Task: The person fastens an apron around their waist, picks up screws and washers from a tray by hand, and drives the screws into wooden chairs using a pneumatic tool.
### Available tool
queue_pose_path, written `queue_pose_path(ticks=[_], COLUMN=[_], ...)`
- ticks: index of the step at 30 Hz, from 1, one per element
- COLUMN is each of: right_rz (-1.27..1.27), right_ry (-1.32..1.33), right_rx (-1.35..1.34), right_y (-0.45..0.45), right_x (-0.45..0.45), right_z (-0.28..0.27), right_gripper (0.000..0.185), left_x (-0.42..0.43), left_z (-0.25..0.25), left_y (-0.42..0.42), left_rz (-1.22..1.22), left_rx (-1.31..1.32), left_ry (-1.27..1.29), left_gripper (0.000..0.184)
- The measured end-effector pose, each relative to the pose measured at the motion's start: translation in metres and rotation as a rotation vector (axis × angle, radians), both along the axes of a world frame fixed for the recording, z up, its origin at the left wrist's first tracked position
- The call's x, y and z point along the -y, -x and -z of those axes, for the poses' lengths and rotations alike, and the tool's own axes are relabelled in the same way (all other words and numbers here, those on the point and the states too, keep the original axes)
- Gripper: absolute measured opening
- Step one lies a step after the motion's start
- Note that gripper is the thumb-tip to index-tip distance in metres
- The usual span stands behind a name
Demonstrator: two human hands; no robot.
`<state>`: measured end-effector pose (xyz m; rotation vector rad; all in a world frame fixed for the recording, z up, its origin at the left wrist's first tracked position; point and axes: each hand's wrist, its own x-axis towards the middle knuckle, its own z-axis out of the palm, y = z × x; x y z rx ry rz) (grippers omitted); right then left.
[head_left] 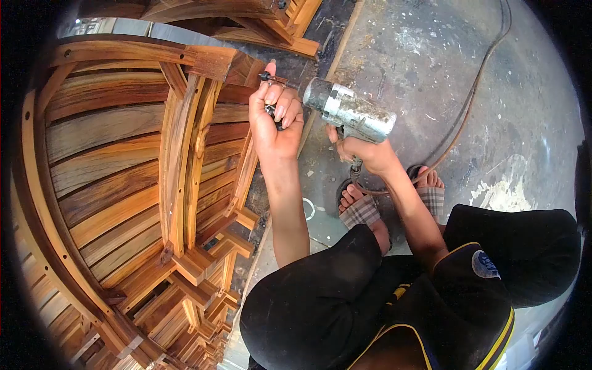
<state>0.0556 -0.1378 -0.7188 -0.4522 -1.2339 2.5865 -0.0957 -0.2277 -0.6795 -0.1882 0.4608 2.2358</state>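
Observation:
My right hand (364, 151) grips the handle of a worn, silver air drill (357, 114), whose nose points left towards the wooden furniture. My left hand (277, 117) is closed in front of the drill, palm side up. Small dark screws (270, 110) show between its curled fingers; their exact shape is partly hidden. By the thumb and index finger, a black piece (266, 76) sits at the end of the thin bit; whether the two touch is hard to see. Close by on the left stands a slatted wooden frame (213, 61) with a thick corner post.
More wooden frames (197, 308) stand in a row towards the bottom left, and another (271, 28) is at the top. An air hose (464, 120) runs from the drill across the stained grey floor (425, 55). My sandalled feet (357, 206) are beneath the drill.

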Motion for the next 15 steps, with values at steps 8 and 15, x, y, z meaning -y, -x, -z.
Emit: queue_pose_path(ticks=[8, 15], right_rz=[0.012, 0.004], right_ry=[0.018, 0.000], right_rx=[-0.002, 0.011], right_y=[0.0012, 0.0004], right_x=[0.0008, -0.0003], right_z=[-0.0036, -0.0046], right_gripper=[0.034, 0.032], left_x=[0.0007, 0.0000], left_z=[-0.0008, -0.0012], left_y=[0.0018, 0.0004], left_rz=[0.010, -0.012], left_rx=[-0.015, 0.008], left_ry=[0.015, -0.014], left_gripper=[0.023, 0.031])
